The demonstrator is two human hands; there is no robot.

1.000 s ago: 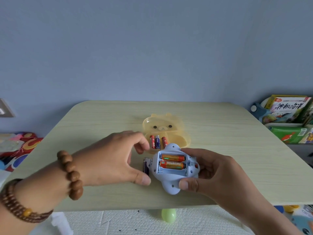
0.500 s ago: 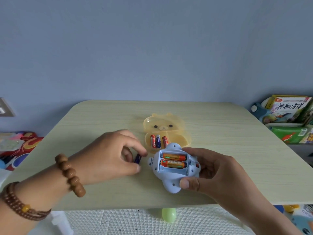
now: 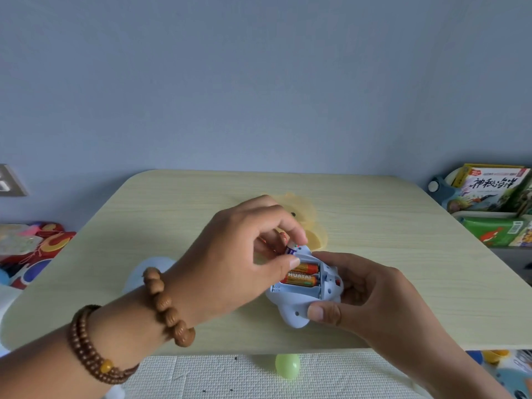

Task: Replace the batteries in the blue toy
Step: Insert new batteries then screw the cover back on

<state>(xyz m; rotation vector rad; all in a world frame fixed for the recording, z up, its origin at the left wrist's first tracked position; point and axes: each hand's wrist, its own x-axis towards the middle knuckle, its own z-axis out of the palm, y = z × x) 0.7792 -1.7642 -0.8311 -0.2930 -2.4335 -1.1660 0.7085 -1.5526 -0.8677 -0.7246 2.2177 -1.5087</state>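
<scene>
Left fingers (image 3: 283, 266) moved pinched battery (image 3: 290, 251) to blue toy (image 3: 293, 308), right fingers (image 3: 325, 313) gripping, HUATAI cells (image 3: 302, 276)

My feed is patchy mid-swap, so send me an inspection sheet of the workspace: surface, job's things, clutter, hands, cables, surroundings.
Surface: pale wood-grain table with rounded corners.
Job's things: blue toy lies with its compartment open and facing up, two orange batteries inside; a blue-and-white battery is at the compartment's far edge; yellow bear case sits behind, partly hidden.
Clutter: pale blue piece on the table beneath the left wrist; what it is cannot be told.
Hands: left hand pinches the blue-and-white battery; right hand grips the blue toy.
Cables: nothing seen.
Surroundings: green egg on the floor mat, books at right, wall plate at left.
</scene>
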